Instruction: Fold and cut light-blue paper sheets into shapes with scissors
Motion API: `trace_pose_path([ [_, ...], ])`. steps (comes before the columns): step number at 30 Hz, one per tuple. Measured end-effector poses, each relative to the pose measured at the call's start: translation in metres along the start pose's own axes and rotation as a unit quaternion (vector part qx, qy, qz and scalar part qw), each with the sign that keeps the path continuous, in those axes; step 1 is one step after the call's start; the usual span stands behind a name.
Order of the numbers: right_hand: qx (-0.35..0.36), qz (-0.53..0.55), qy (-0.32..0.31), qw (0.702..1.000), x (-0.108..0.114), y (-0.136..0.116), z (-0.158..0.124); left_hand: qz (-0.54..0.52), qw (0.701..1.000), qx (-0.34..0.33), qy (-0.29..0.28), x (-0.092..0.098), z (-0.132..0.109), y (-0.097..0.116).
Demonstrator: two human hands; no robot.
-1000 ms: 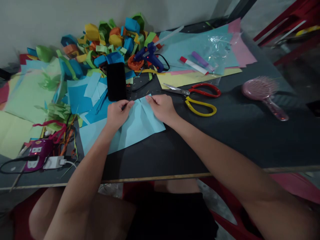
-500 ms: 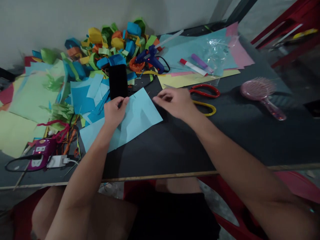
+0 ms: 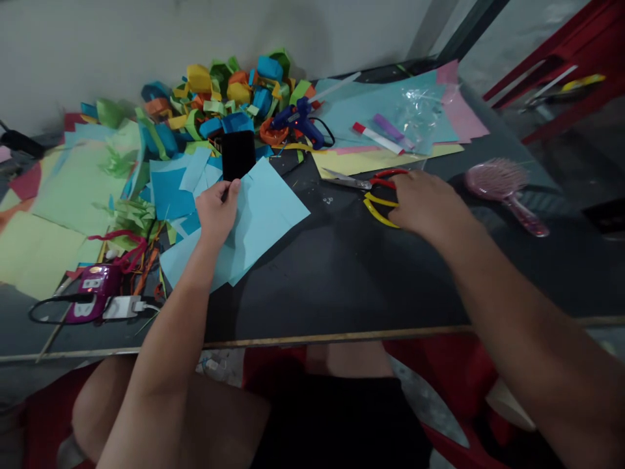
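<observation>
My left hand (image 3: 217,207) pinches the upper left part of a light blue paper sheet (image 3: 271,218) between thumb and fingers. The sheet is tilted on the dark table, with more light blue paper under its left side. My right hand (image 3: 424,202) is at the handles of the scissors (image 3: 359,184), its fingers curled over the red and yellow loops and partly hiding them. The blades lie a little apart and point left. Just beyond my left hand is a black phone (image 3: 239,155).
Folded colored paper pieces (image 3: 239,91) are heaped along the wall beside a blue glue gun (image 3: 300,122). Markers (image 3: 378,138) lie on paper sheets at the back. A pink hairbrush (image 3: 498,179) is at right. A purple device (image 3: 100,286) with cables sits at left.
My right hand has moved right, from beside the paper to the scissors' handles. The blue sheet has turned under my left hand's pinch, and its lower sheet shows more.
</observation>
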State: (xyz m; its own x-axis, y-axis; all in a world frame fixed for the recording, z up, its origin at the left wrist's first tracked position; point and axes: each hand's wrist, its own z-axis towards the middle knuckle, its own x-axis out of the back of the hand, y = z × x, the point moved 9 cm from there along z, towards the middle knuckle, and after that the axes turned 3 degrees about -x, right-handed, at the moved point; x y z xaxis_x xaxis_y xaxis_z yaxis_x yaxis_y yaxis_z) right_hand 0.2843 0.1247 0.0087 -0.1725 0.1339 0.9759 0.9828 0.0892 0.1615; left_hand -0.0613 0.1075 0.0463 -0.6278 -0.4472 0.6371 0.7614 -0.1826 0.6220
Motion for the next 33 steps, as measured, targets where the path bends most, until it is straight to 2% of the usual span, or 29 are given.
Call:
trace_pose_path([
  [3,0.002,-0.015,-0.053,0.998,0.004,-0.004,-0.001,0.0,1.0,0.005,0.012,0.004,0.001,0.0],
  [5,-0.008,0.006,-0.054,0.998,0.009,-0.005,-0.005,0.0,1.0,0.015,0.022,0.008,0.002,-0.002],
  [7,-0.035,0.066,-0.037,0.996,0.012,-0.003,-0.011,0.002,0.999,0.026,0.039,0.013,0.004,-0.006],
  [9,-0.052,0.194,-0.046,0.979,0.008,-0.004,-0.018,0.001,0.997,0.039,0.069,0.024,0.006,-0.011],
  [10,-0.047,0.278,-0.071,0.957,0.002,-0.009,-0.021,-0.003,0.995,0.046,0.088,0.03,0.007,-0.014],
  [12,-0.011,0.433,-0.154,0.888,-0.008,-0.028,-0.03,-0.022,0.99,0.064,0.127,0.043,0.009,-0.022],
  [14,0.049,0.518,-0.238,0.82,-0.009,-0.053,-0.04,-0.054,0.983,0.083,0.156,0.054,0.011,-0.03],
  [16,0.104,0.531,-0.271,0.796,-0.003,-0.071,-0.046,-0.077,0.977,0.094,0.174,0.06,0.012,-0.037],
  [18,0.138,0.514,-0.268,0.803,0.004,-0.08,-0.046,-0.082,0.975,0.094,0.185,0.063,0.013,-0.041],
  [22,0.176,0.436,-0.236,0.851,0.011,-0.088,-0.039,-0.074,0.976,0.082,0.189,0.064,0.012,-0.039],
  [25,0.192,0.397,-0.212,0.872,0.017,-0.093,-0.034,-0.073,0.978,0.067,0.182,0.063,0.012,-0.033],
  [29,0.196,0.386,-0.213,0.876,0.02,-0.098,-0.027,-0.064,0.982,0.055,0.166,0.058,0.011,-0.024],
  [33,0.207,0.403,-0.229,0.861,0.017,-0.1,-0.023,-0.067,0.982,0.069,0.161,0.052,0.008,-0.019],
])
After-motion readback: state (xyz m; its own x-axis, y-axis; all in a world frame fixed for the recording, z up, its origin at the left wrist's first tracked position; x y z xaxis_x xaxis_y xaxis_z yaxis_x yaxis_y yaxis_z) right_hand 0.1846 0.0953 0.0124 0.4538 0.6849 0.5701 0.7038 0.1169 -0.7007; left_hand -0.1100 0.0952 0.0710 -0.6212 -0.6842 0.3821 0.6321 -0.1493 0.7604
